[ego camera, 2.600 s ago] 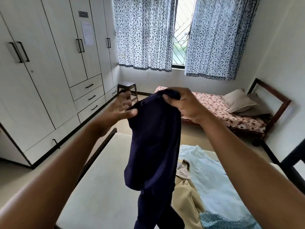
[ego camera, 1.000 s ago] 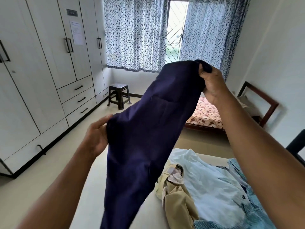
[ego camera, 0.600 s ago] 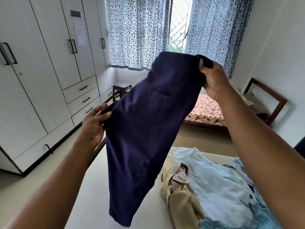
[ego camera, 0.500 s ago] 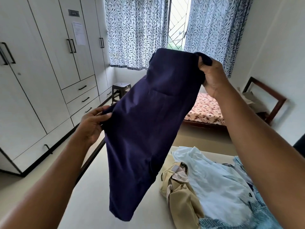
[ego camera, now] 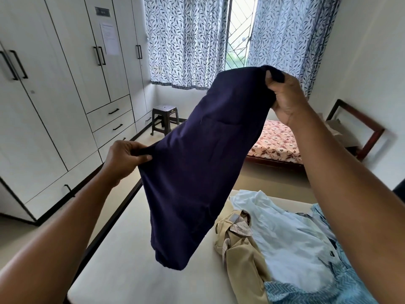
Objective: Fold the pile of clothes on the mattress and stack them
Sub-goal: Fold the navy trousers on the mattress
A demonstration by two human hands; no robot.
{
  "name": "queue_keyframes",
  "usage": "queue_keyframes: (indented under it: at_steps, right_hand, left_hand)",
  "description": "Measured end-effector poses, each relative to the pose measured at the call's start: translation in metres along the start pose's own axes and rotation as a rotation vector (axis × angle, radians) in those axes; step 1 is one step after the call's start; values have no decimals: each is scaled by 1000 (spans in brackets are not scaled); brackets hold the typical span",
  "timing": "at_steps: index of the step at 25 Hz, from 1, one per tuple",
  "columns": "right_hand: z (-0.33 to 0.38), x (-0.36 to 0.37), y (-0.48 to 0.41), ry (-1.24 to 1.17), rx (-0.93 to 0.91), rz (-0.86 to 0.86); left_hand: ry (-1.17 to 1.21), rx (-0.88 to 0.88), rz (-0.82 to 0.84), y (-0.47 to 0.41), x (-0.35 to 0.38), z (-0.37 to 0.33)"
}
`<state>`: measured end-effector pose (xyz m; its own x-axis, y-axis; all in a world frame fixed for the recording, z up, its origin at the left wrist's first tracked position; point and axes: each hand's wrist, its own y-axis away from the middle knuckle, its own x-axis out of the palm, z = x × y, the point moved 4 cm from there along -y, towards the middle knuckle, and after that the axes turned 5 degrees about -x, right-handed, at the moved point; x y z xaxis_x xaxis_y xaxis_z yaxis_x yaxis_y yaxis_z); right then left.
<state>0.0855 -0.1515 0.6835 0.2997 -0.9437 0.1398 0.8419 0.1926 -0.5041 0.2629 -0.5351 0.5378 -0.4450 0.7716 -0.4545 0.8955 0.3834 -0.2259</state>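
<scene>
**Item: navy trousers** [ego camera: 203, 163], dark woven cloth with a welt pocket showing on the upper face. They are apparently already doubled lengthwise.

**Location:** Held in the air above the bare left part of the mattress [ego camera: 131, 266], slanting from upper right to lower left. The bottom end hangs free, close over the mattress. I cannot tell whether it touches.

**Hold, right hand** [ego camera: 285, 99]: fingers curled tight round the top corner, with a tuft of cloth poking out above the knuckles. This is the highest point of the garment.

**Hold, left hand** [ego camera: 127, 159]: thumb and fingers pinch the left edge about midway down, lower than the right hand and nearer the body.

**Handling (judged):** Light, limp and not slippery. It drapes from whichever points are held and keeps no shape of its own. It is best taken at the waistband corners and hems, laid flat, then smoothed before creasing.

**Remaining pile:** khaki garment [ego camera: 243, 257], white shirt [ego camera: 291, 235] and pale blue patterned garment [ego camera: 324, 290], all unfolded on the right of the mattress, beneath the right forearm. No stack is visible yet.
</scene>
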Motion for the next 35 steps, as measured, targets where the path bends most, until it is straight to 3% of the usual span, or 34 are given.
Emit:
queue_keyframes:
  at_steps: [2,3,4,8,10,12,14,15,16,19,20,22,23,24,26,29,32,35]
  right_hand:
    - [-1,3,5,3,52,48]
    - [-3,5,9,5,82,87]
    - [-6,7,14,6,108,122]
    - [6,9,24,-4,202,277]
    - [20,10,4,-29,222,240]
    - [4,15,3,-192,187,112]
    - [-40,1,-11,-321,225,-164]
    - [-75,1,-2,-516,330,-152]
    - [-92,-8,-26,-681,315,-174]
    - [-110,19,9,-732,640,-412]
    - [-135,27,65,-648,767,-358]
    - [-198,65,183,-584,1097,-78]
    - [-218,73,224,-489,1119,65]
    - [-230,75,247,-342,1067,156]
    - [-233,65,216,-24,944,63]
    - [-227,81,190,52,843,-54]
    - [-222,87,185,288,711,-212]
    - [-211,87,173,436,608,-340]
  left_hand:
    - [-249,49,-75,2,0,11]
    - [-250,36,-45,3,1,19]
    - [-171,-4,42,9,2,28]
    - [336,-178,670,60,8,32]
    - [516,-149,745,73,8,1]
    - [769,-168,607,67,9,-29]
    - [925,-270,394,54,15,-40]
    - [946,-323,324,48,19,-40]
    - [927,-354,273,43,22,-32]
    - [782,-486,124,42,29,30]
    - [737,-553,112,48,28,50]
    - [673,-622,92,57,23,82]
    - [645,-627,84,58,20,91]
    - [654,-632,76,58,16,100]
    - [686,-625,67,57,8,112]
    - [634,-676,43,53,-3,135]
    - [563,-697,-39,38,-9,149]
    - [496,-641,-110,18,-14,148]
